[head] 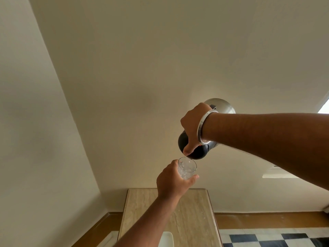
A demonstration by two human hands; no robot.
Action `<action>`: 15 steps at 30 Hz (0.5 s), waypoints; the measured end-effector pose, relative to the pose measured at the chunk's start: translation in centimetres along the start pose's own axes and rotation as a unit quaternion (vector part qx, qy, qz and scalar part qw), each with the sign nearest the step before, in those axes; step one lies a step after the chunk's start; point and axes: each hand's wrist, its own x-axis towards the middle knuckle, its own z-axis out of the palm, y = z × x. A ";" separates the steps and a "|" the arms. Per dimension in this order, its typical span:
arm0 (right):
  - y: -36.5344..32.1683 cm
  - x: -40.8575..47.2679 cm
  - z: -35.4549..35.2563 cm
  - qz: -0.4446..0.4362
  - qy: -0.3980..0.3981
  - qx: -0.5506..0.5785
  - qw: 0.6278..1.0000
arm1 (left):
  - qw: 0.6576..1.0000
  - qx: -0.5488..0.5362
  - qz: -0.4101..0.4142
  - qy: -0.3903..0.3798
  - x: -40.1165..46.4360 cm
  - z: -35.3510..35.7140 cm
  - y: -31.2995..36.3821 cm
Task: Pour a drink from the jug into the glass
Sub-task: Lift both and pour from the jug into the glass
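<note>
My right hand (193,127) grips a steel jug (222,106) with a black top (199,152), tipped steeply so its spout points down at the glass. A metal bangle sits on that wrist. Just below the spout, my left hand (171,180) holds a clear glass (187,167) up in the air above the table, tilted slightly toward the jug. The glass holds clear liquid with bubbles. The black lid edge nearly touches the glass rim.
A beige stone-topped table (195,211) stands below my hands, against a cream wall. A white object (166,238) lies at its near edge. A black-and-white checkered floor (276,237) shows at the lower right, with a wooden skirting along the wall.
</note>
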 end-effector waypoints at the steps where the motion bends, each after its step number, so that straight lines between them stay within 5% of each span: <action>1: 0.1 0.1 0.1 0.003 0.000 0.009 1.000 | 1.000 -0.004 -0.001 0.000 0.0 0.0 -0.1; 9: 1.3 1.2 3.1 0.054 -0.026 0.197 0.978 | 0.999 -0.043 -0.001 -0.005 0.8 -0.4 -1.4; 15: 1.2 1.6 7.4 0.133 -0.066 0.387 0.910 | 0.998 -0.054 -0.025 -0.027 0.3 -0.3 -3.6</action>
